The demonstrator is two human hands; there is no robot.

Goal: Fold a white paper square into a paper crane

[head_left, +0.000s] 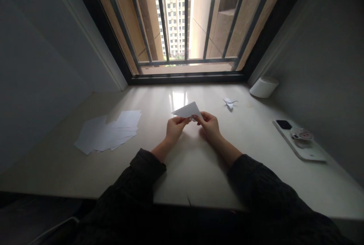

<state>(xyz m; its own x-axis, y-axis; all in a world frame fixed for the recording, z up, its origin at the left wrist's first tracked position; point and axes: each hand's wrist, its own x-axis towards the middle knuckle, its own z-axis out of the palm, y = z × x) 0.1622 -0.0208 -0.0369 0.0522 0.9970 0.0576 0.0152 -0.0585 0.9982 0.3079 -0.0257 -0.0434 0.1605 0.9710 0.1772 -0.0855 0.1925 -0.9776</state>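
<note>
A folded white sheet of paper (188,110), triangular in outline, is held up between my two hands over the middle of the white sill. My left hand (176,128) pinches its near edge from the left. On the other side, my right hand (209,125) grips the near right part, fingers curled behind it. The fingertips of both hands almost meet at the paper's near edge, where small details of the fold are hidden. Off to the right and farther back lies a small folded paper crane (229,103).
Several loose white paper sheets (109,131) lie overlapping at left. At right are a phone (301,144) with a round grip on its back and a white cylindrical object (264,87) by the wall. A barred window (186,79) closes off the back.
</note>
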